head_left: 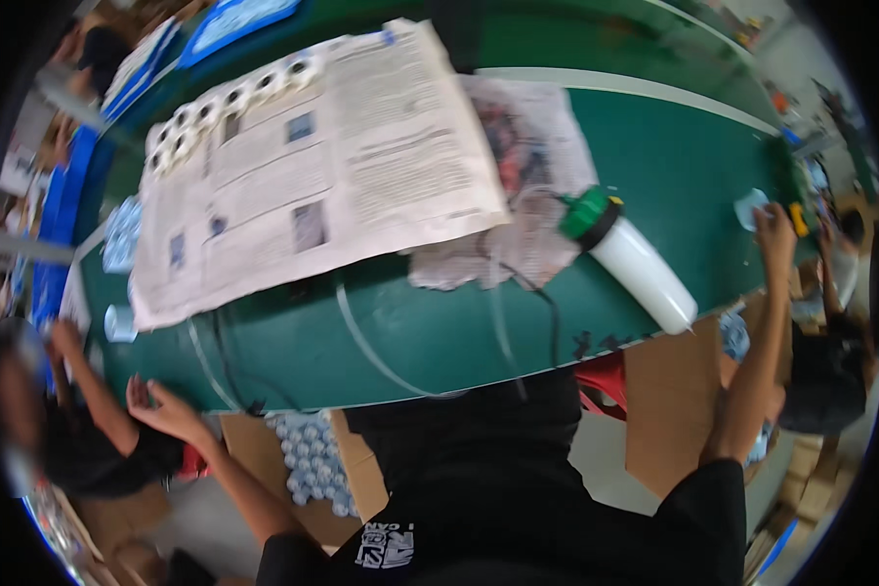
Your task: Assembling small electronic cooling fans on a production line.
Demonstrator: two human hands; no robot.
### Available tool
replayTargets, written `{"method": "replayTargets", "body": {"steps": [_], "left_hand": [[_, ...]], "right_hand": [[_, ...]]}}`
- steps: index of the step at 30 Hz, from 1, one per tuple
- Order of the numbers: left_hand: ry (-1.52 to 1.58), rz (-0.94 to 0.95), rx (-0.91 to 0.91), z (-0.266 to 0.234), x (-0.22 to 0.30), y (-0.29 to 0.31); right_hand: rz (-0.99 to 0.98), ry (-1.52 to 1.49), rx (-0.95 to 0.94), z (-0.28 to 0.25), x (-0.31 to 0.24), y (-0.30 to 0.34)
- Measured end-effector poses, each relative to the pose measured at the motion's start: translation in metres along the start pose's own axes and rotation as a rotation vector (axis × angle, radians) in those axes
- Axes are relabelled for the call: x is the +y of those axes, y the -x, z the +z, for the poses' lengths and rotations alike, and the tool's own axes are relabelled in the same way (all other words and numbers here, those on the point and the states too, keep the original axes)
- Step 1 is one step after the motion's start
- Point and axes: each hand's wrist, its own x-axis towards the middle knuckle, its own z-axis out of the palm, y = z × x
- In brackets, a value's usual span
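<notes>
Out at the table's left front corner is my left hand (166,411), its fingers loosely bent and apart, with nothing seen in it. A translucent light-blue plastic cup-like piece (120,323) stands on the table just beyond it. Far to the right, my right hand (775,237) is closed, fingertips pinching the edge of a similar translucent light-blue plastic piece (750,209). Between my hands lies a white dispensing cartridge (645,273) with a green cap (586,213), resting at a slant on the table.
Newspaper (410,146) covers much of the green table (674,156), bearing a row of white ring-like parts (234,100). Thin tubes (361,337) hang over the front edge. A cardboard box (366,459) of bluish parts is below. People sit at both sides.
</notes>
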Motion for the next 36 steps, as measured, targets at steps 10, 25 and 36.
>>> {"method": "replayTargets", "body": {"steps": [10, 25, 36], "left_hand": [[0.773, 0.131, -0.756, 0.014, 0.274, 0.125], [0.443, 0.292, -0.996, 0.032, 0.296, 0.134], [0.528, 0.228, -1.007, 0.032, 0.288, 0.135]], "right_hand": [[-0.470, -0.821, -0.569, -0.036, -0.333, 0.177], [-0.407, 0.059, 0.026, 0.022, -0.326, 0.166], [-0.361, -0.580, -0.183, -0.036, -0.246, 0.098]]}}
